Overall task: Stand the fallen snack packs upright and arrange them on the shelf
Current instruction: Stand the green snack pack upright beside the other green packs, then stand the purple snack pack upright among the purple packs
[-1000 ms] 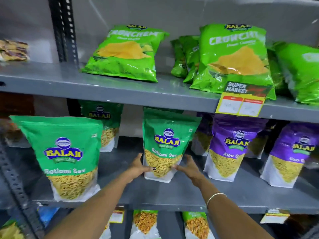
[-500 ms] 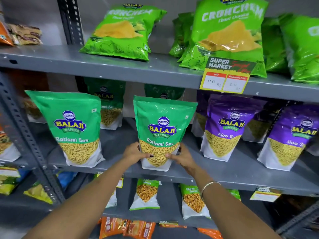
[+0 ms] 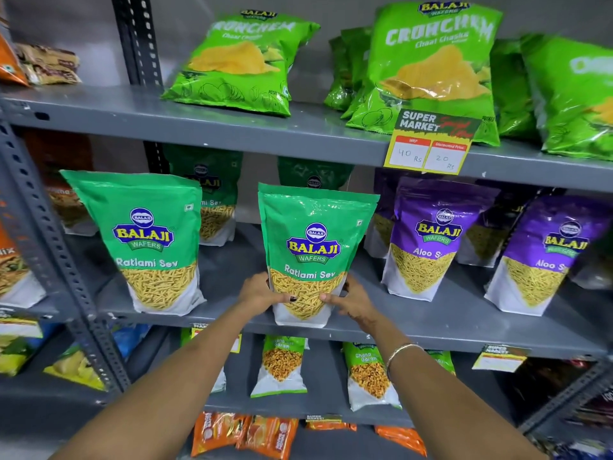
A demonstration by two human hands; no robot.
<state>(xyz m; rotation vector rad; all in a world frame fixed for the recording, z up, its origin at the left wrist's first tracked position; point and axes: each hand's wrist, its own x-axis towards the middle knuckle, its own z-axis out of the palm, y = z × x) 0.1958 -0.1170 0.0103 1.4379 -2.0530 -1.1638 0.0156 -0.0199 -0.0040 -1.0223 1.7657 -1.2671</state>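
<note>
Left hand (image 3: 262,292): grasps the lower left edge of the centre Ratlami Sev pack (image 3: 313,254), thumb laid across the pack's front. Forearm bare.

Right hand (image 3: 353,298): grasps the lower right edge of the same pack, thumb on the front, fingers behind. Thin bangle (image 3: 399,351) on the wrist.

Centre Ratlami Sev pack: green stand-up pouch, Balaji Wafers logo, clear window of yellow sev. Upright, facing out, base at the front lip of the middle shelf (image 3: 447,330), held between both hands.

Second Ratlami Sev pack (image 3: 146,240): same kind, to the left on the same shelf, upright, leaning slightly, well apart from the held one. Further green packs (image 3: 215,200) stand behind, near the back wall.

Aloo Sev packs, purple: one (image 3: 431,240) just right of the held pack, another (image 3: 544,257) farther right, both upright at the front; more stand behind them in shadow.

Top shelf (image 3: 232,127): bright green Crunchem chip bags, one (image 3: 245,64) leaning back at left, one (image 3: 434,68) upright at right, with more crowded behind and beside it. Price tag (image 3: 431,144) hangs from the shelf edge, reading Super Market, 40 Rs and 20 Rs.

Lower shelf: small Chana Garam packs (image 3: 282,363), upright. Below them, orange packets (image 3: 245,433) lying flat.

Slotted grey upright (image 3: 56,260) at left divides this bay from the next.
</note>
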